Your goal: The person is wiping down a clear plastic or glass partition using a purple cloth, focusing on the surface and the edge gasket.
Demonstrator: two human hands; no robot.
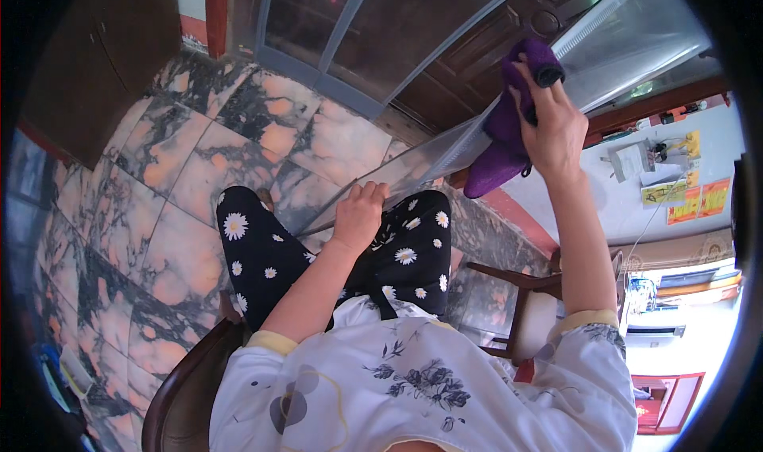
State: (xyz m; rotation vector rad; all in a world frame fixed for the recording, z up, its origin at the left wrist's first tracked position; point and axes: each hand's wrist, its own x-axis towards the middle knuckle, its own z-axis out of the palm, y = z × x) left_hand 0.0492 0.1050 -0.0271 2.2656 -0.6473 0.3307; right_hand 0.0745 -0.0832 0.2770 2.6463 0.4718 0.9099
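A long sheet of clear plastic (pixel 641 46) with a ribbed band along it slants from the upper right down to between my knees. My left hand (pixel 359 216) is closed over its lower part, just above my lap, with the fingertips hidden behind it. Higher up, at the right, my right hand (pixel 554 130) grips a bunched purple cloth (pixel 498 148) with a dark edge. The cloth lies against the plastic sheet, and one end of it hangs below my hand. Part of it is hidden by my fingers.
Beyond the sheet stand a grey-framed screen door (pixel 351 88) and a brown panelled door (pixel 471 58). I sit on a wooden chair (pixel 185 386); another wooden chair (pixel 530 327) is at my right. Marble tiles (pixel 197 172) cover the floor. A dark cabinet (pixel 77 52) stands at left.
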